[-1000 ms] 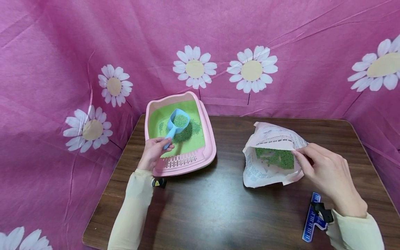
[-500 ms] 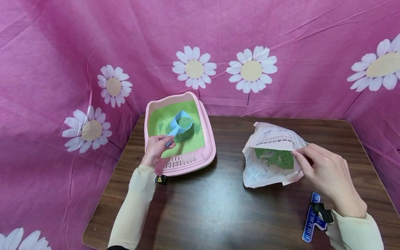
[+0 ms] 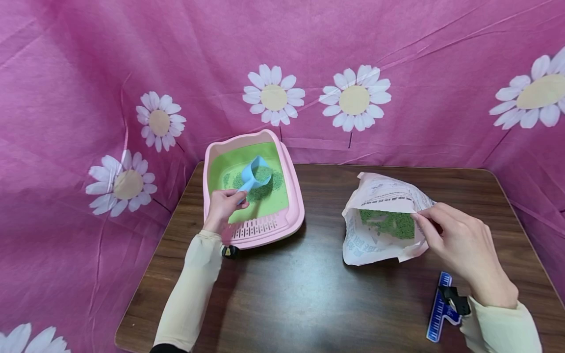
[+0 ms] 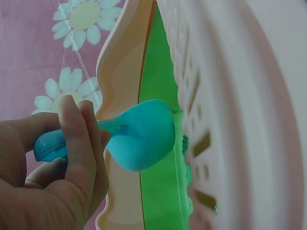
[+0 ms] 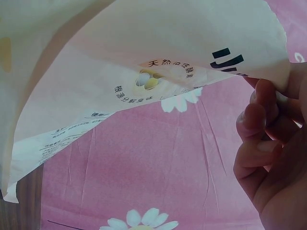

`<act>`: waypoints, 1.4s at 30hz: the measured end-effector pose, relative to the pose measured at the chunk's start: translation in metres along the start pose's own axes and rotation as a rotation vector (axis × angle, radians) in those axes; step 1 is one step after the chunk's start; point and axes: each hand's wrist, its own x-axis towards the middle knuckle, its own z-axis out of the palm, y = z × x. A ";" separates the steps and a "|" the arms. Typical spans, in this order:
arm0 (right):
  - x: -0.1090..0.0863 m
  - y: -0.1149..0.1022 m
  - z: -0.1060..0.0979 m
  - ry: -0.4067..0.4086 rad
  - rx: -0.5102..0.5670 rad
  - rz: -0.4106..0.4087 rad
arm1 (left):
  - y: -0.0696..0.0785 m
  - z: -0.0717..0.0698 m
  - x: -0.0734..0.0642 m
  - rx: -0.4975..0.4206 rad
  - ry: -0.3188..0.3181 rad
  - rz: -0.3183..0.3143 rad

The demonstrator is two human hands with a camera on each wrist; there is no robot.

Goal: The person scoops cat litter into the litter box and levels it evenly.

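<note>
My left hand (image 3: 222, 206) grips the handle of a blue scoop (image 3: 253, 177) over the litter box (image 3: 296, 196), which has a pink rim and a green inside. Green pellets (image 3: 261, 174) show in the scoop, its bowl tilted toward the right. More litter pellets (image 3: 277, 182) lie on the box floor beneath. In the left wrist view, fingers curl round the scoop handle (image 4: 50, 146). My right hand (image 3: 468, 240) pinches the edge of a white paper bag (image 3: 366, 250), whose mouth gapes and shows green pellets inside.
A blue bag clip (image 3: 438, 309) lies on the dark wooden table (image 3: 300, 299), beside the right wrist. A pink flowered cloth (image 3: 318, 44) hangs behind the table and down its left side. The litter box has a slotted step (image 3: 256, 228) at its near end.
My left hand has moved slightly up and to the right with the scoop, and the scoop's bowl has tipped further to the right. The right hand and the bag stay still.
</note>
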 end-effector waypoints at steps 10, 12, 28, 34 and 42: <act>0.000 0.001 0.000 0.007 0.000 -0.006 | 0.000 0.003 0.000 0.021 0.004 -0.012; 0.000 0.001 0.000 0.008 0.002 -0.006 | -0.001 0.003 0.001 0.029 0.007 -0.003; 0.000 0.001 0.001 0.006 -0.004 -0.005 | -0.003 0.003 0.003 0.130 0.034 0.026; 0.000 0.001 0.001 0.000 -0.006 -0.008 | -0.002 0.002 0.003 0.118 0.032 0.039; 0.000 0.000 0.001 -0.001 -0.005 -0.009 | -0.001 0.002 0.002 0.122 0.045 0.044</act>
